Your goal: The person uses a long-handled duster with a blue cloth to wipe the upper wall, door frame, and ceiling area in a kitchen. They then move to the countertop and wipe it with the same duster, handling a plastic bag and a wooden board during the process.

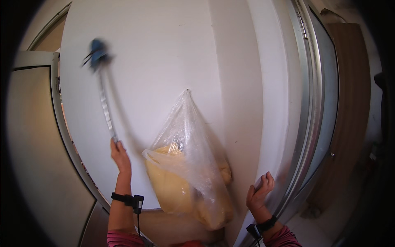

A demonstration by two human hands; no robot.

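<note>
My left hand (121,156) is closed around the lower end of a thin metal handle (106,108) that points up the white wall. At its top is a blurred blue cleaning head (98,52), perhaps a cloth or duster, with dark strips at its side. Between my hands a clear plastic bag (188,136) hangs from a small nail (187,89), holding yellow wrapped contents (172,188). My right hand (260,190) is raised beside the white wall edge on the right. Its fingers are loosely curled, the thumb stands apart, and nothing is in it.
A frosted-panel door (34,132) stands on the left. Along the right runs a metal door frame (311,123) with a hinge (302,26), and behind it a brown wooden panel (351,102). Something red (193,244) shows at the bottom edge. Each wrist wears a black strap with a cabled device.
</note>
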